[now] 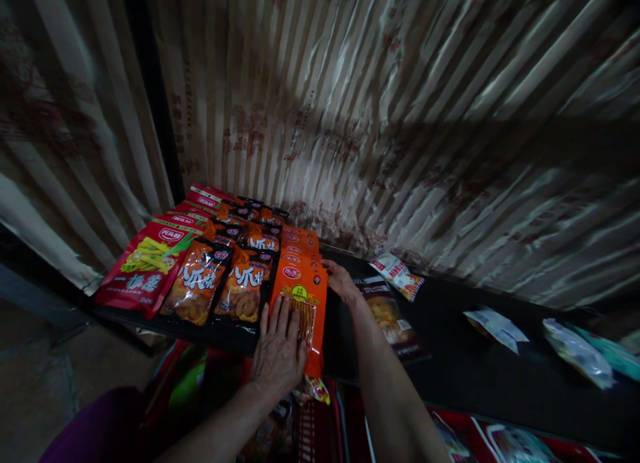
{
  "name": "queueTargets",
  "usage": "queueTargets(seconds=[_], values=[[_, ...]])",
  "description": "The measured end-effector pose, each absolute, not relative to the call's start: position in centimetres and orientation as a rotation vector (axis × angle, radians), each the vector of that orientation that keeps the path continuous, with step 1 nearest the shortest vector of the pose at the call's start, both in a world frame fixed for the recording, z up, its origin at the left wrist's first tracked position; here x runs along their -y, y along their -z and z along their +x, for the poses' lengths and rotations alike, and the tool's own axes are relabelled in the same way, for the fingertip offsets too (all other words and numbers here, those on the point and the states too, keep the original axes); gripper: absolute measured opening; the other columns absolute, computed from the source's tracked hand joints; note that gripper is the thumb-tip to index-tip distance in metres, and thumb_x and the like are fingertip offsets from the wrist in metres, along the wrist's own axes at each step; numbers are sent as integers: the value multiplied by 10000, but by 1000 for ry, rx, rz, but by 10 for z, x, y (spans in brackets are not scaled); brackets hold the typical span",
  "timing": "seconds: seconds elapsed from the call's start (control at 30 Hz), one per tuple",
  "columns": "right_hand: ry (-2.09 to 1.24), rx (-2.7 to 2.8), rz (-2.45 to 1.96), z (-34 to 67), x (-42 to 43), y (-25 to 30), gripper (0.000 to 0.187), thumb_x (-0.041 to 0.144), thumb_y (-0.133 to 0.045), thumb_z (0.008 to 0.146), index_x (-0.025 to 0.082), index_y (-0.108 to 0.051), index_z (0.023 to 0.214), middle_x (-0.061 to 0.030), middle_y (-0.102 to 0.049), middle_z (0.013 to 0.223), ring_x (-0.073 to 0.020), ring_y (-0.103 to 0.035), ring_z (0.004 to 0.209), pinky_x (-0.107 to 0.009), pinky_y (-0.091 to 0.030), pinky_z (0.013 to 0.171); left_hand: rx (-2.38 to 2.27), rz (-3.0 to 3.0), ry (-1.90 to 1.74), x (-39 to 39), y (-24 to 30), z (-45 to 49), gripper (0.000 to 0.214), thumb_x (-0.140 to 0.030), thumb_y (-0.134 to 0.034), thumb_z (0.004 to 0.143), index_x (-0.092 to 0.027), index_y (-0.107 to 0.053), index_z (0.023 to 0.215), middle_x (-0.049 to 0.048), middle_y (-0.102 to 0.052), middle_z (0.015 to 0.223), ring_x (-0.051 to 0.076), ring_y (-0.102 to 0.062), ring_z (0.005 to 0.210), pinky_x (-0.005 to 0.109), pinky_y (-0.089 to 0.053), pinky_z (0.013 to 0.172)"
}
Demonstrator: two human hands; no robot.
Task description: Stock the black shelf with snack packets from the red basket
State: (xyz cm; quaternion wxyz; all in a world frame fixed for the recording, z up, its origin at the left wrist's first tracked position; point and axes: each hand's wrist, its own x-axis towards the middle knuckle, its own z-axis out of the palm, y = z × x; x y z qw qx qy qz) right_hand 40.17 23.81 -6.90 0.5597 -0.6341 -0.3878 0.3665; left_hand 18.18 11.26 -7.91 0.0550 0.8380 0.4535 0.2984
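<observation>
Shelf (465, 373) of snack packets (200, 283), left hand (279, 350) flat, open, on orange packet (306, 295), right hand (340, 281) behind, grip unclear

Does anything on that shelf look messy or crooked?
Yes. The snack bags at the left sit in tidy rows, but the white packet, the pale bag and the small red-and-white packet lie scattered and crooked.

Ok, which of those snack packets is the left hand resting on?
The bright orange packet at the front of the rightmost row; the left hand lies flat on it. The brown packets beside it go untouched.
</observation>
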Motion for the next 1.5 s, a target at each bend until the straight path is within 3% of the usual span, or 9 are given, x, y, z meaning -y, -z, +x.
queueTargets(seconds=[0.2,0.4,0.57,0.93,1.5], values=[[-1084,981,-1441,395,-235,56,290,193,-819,403,165,-643,632,-14,-704,663,-231,-655,676,-368,-519,656,-1387,2563,-905,-114,79,182,515,-342,-482,840,-102,-490,1296,184,-343,1478,317,-229,1402,561,-208,1132],[-1188,1105,-1443,390,-231,48,367,209,-836,401,179,-714,746,2,-726,681,-216,-676,671,-353,-540,706,-1408,2599,-888,-112,76,181,504,-338,-479,848,-103,-495,1294,176,-347,1478,306,-244,1398,551,-224,1130],[-1178,1037,-1496,386,-232,51,343,253,-842,388,176,-734,705,-19,-722,627,-269,-692,655,-404,-563,683,-1409,2596,-905,-112,76,181,499,-338,-487,844,-101,-509,1282,182,-356,1471,313,-257,1392,554,-242,1121],[-1099,923,-1369,381,-231,52,462,328,-868,402,189,-733,821,-46,-747,726,-291,-701,683,-419,-574,644,-1399,2501,-1009,-111,72,182,472,-277,-524,793,-117,-551,1236,160,-434,1426,292,-332,1360,531,-251,1130],[-1041,716,-1288,380,-262,46,277,215,-765,532,202,-632,774,3,-707,616,-252,-695,632,-368,-572,577,-1418,2376,-1019,-132,63,190,428,-187,-551,739,-163,-595,1164,133,-514,1347,301,-412,1288,530,-341,1070]])
